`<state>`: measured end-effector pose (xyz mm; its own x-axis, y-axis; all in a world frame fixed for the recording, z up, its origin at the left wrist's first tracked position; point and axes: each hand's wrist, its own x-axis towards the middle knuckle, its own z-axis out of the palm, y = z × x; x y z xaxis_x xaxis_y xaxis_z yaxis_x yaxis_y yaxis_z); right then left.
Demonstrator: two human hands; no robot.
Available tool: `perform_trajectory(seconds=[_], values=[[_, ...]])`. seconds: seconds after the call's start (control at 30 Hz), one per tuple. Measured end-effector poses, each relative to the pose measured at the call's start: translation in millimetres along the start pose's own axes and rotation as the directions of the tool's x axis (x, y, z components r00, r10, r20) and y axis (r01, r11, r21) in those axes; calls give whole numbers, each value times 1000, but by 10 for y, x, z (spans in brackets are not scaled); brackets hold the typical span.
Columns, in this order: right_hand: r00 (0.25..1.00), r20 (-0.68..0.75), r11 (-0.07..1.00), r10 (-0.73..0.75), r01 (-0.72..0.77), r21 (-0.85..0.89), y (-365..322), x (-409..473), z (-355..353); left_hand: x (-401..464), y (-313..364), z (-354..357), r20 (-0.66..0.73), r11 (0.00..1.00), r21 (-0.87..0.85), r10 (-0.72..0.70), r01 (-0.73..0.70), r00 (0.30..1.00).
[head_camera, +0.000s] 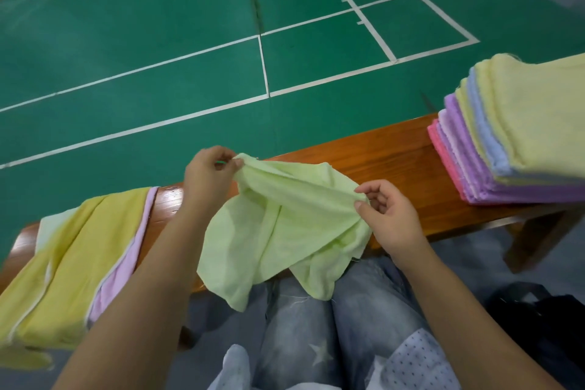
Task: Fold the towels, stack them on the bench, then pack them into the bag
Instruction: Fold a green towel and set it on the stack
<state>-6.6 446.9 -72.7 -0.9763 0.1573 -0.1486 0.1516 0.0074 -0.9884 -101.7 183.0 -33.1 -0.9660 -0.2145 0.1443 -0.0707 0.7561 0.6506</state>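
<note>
Above the long wooden bench, our left hand and right hand each pinched the crumpled pale green cloth towel; we judged its bunched, twisted edge might fold crooked.

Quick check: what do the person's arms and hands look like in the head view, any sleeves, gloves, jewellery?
Both forearms are bare to the frame edge: no sleeves, gloves, watch or rings visible. The left hand shows a small green mark by its fingertips; what it is cannot be told. The right hand is unmarked.
</note>
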Motion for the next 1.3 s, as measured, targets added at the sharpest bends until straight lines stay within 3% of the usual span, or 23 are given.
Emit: perform_trajectory(seconds=[0.07,0.13,0.2,0.27,0.33,0.43,0.5,0.57,0.67,0.8,0.97,1.07,1.13,1.2,1.3], values=[[1000,-14,1000,-21,21,-6,-52,-6,1,-157,35,-181,-18,977,0,212,-212,977],[1000,-14,1000,-22,22,-14,-55,-11,-1,-342,-18,-293,109,927,54,363,-370,925],[1000,9,999,12,-12,-46,-25,-28,5,-475,-158,-306,362,866,203,368,-458,856],[997,42,993,66,-61,-97,24,-46,26,-552,-252,-252,553,792,356,249,-496,795],[992,77,986,100,-88,-144,65,-80,61,-600,-269,-178,555,791,404,188,-460,811],[988,110,979,104,-83,-185,79,-104,74,-584,-86,-78,371,825,328,335,-460,866],[988,120,977,95,-70,-202,82,-90,53,-549,60,31,341,782,271,468,-562,815],[986,140,974,94,-61,-220,76,-70,33,-488,149,171,454,746,262,465,-613,760],[981,174,973,86,-44,-228,71,-59,25,-343,152,351,601,729,400,249,-556,759],[985,164,977,61,-25,-210,105,-32,20,-155,46,446,552,777,476,102,-413,828],[989,125,972,78,-48,-230,145,-3,26,-83,37,410,543,816,445,81,-368,836],[995,88,969,52,-29,-245,93,39,-17,12,74,213,439,950,289,-26,-114,898],[998,54,968,11,3,-252,-1,101,-62,110,59,-4,348,988,71,-150,134,925],[999,18,965,-46,49,-257,-162,175,-90,205,26,-271,256,942,-178,-236,285,938],[985,-35,945,-168,151,-289,-507,298,-97,306,64,-687,149,845,-431,-279,316,949]])
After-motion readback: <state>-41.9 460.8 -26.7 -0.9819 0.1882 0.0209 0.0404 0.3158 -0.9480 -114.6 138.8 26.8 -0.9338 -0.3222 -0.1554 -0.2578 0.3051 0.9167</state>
